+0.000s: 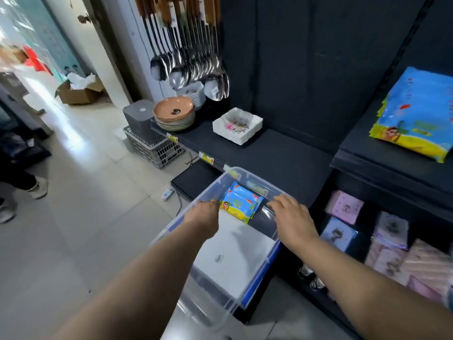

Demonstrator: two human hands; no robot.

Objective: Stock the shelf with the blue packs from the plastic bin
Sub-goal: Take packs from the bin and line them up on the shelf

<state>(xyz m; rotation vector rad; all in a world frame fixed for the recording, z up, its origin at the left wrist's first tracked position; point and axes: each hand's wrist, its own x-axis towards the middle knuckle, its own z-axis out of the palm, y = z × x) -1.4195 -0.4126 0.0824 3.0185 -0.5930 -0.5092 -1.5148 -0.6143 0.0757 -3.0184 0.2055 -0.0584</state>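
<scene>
Blue packs lie stacked at the far end of a clear plastic bin at centre frame, directly between a person's two hands. The left hand curls over the bin's left rim, knuckles just beside the packs, its fingertips folded out of sight. The right hand bends its fingers over the right rim. The left forearm covers part of the bin's near end. A stack of matching packs sits at upper right, above the dark shelf, where white dishes stand, their pattern blurred.
</scene>
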